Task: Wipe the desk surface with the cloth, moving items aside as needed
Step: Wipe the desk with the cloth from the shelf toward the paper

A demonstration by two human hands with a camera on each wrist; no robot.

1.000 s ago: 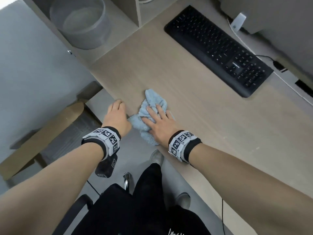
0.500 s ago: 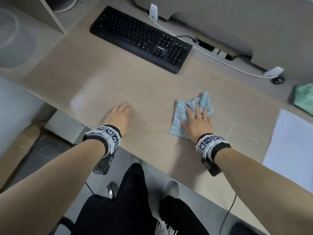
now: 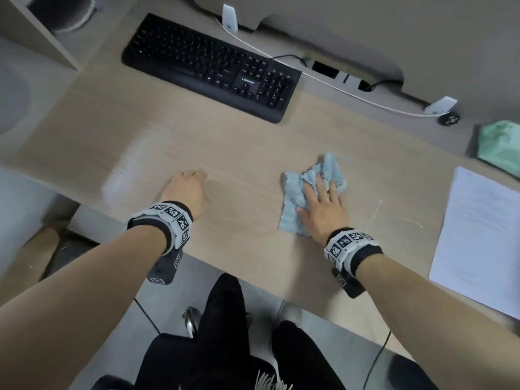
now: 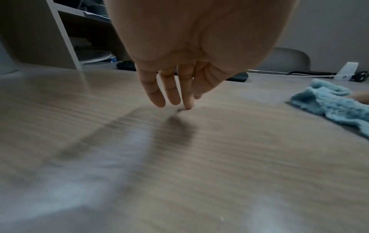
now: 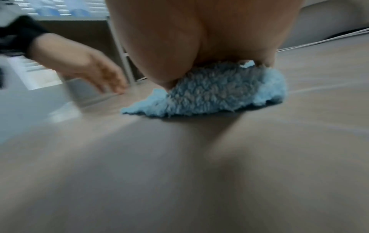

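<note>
**Pressing a blue cloth flat on the desk**

Pressing down with the palm and straight, spread fingers, the right hand point(image 3: 323, 212) covers the near-right part of the light blue terry cloth point(image 3: 298, 198) on the wood-grain desk point(image 3: 225, 153). Nothing is pinched or curled round; the hand lies flat on top of the fabric. The right wrist view shows the heel of the hand bearing on the bunched pile of the cloth point(image 5: 209, 93).

The cloth is crumpled, with its long axis running from the desk's front edge toward the back and slightly rightward; a bunched tip points away from the person, toward the cables at the back. It lies right of the desk's middle, well short of the black keyboard point(image 3: 208, 66).

The left hand point(image 3: 187, 190) rests apart from the cloth, to its left, holding nothing. In the left wrist view its fingers point(image 4: 169, 88) hang down, loosely straight, with a fingertip touching the desk, and the cloth point(image 4: 329, 102) shows off to the right.

A white printed sheet point(image 3: 481, 235) lies at the desk's right side, well clear of the cloth. A green cloth point(image 3: 501, 144) sits beyond it near the back corner. A white cable point(image 3: 337, 85) runs behind the keyboard.
</note>
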